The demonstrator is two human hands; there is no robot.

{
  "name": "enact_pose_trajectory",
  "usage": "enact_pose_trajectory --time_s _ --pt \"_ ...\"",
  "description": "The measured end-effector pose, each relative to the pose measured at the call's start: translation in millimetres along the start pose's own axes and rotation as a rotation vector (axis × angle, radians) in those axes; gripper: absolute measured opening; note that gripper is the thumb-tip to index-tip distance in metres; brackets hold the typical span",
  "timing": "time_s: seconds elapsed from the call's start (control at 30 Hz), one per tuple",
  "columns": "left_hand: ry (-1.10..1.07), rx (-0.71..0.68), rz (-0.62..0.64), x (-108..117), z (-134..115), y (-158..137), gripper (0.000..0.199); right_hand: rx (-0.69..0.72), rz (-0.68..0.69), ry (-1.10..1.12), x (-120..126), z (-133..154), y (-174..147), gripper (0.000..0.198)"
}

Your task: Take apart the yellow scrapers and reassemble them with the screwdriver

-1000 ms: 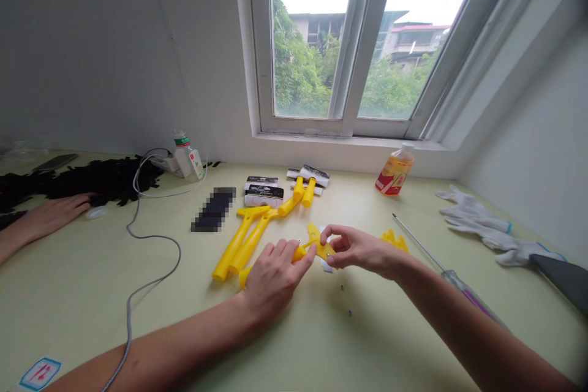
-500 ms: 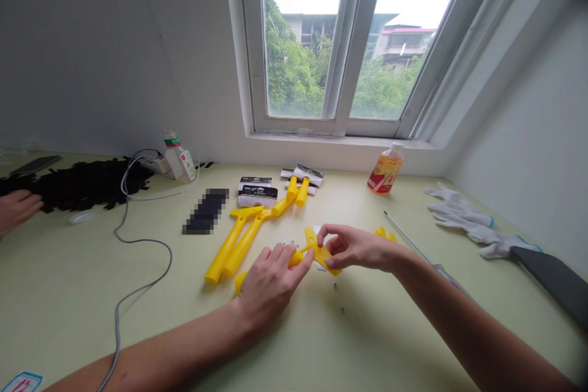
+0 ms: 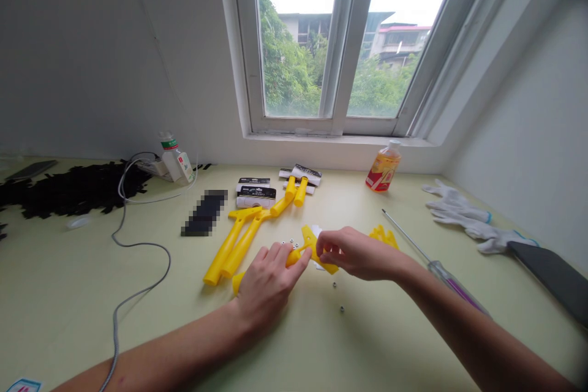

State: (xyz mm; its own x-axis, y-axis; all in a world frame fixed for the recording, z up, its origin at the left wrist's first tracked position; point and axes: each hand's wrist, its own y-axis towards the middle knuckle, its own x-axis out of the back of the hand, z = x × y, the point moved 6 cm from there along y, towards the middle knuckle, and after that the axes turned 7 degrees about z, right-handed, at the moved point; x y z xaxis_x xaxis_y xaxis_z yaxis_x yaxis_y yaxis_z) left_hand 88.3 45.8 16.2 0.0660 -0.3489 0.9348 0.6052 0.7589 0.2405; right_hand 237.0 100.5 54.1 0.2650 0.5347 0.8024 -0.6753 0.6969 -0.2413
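Note:
A yellow T-shaped plastic handle lies on the table in front of me, its wide end pointing right. My left hand is wrapped round its shaft and presses it down. Over the wide end, my right hand is closed with fingers bent in a pinch; whatever its fingertips hold is hidden. Small metal nuts lie just below the right hand, and several more nuts sit beyond the left fingers. Something white shows under the wide end.
More yellow handles lie to the left, near packaged pieces. Small yellow parts and a screwdriver are to the right, beyond them white gloves. A drink bottle stands at the back. A grey cable crosses the left.
My right hand has turned and curled further over the wide end, hiding its fingertips. The left hand stays on the shaft. Another person's hand at the far left has gone from view.

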Motion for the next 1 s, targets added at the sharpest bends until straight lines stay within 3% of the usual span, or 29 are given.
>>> enact_pose_trajectory --time_s 0.27,0.47,0.63,0.73,0.8,0.9,1.0 --pt "-0.019 0.032 0.055 -2 0 1 0.055 0.064 -0.143 -0.368 -3 17 -8 0.01" --pt "-0.002 0.034 0.044 0 0 2 0.055 0.133 -0.126 -0.389 -8 25 -6 0.012" --pt "-0.005 0.021 0.028 0 -4 0 0.056 0.185 -0.138 -0.178 -1 23 -10 0.006" --pt "-0.065 0.013 0.022 0 -2 0 0.059 0.149 -0.197 -0.022 22 5 -14 0.002" --pt "-0.122 0.038 0.033 4 7 2 0.064 0.05 -0.214 -0.015 38 -17 -16 0.004" --pt "-0.205 0.181 0.063 16 38 7 0.056 -0.136 -0.165 -0.102 47 -56 -14 0.004" --pt "-0.257 0.387 0.085 27 80 8 0.041 -0.181 -0.111 -0.115 42 -78 -9 0.003"
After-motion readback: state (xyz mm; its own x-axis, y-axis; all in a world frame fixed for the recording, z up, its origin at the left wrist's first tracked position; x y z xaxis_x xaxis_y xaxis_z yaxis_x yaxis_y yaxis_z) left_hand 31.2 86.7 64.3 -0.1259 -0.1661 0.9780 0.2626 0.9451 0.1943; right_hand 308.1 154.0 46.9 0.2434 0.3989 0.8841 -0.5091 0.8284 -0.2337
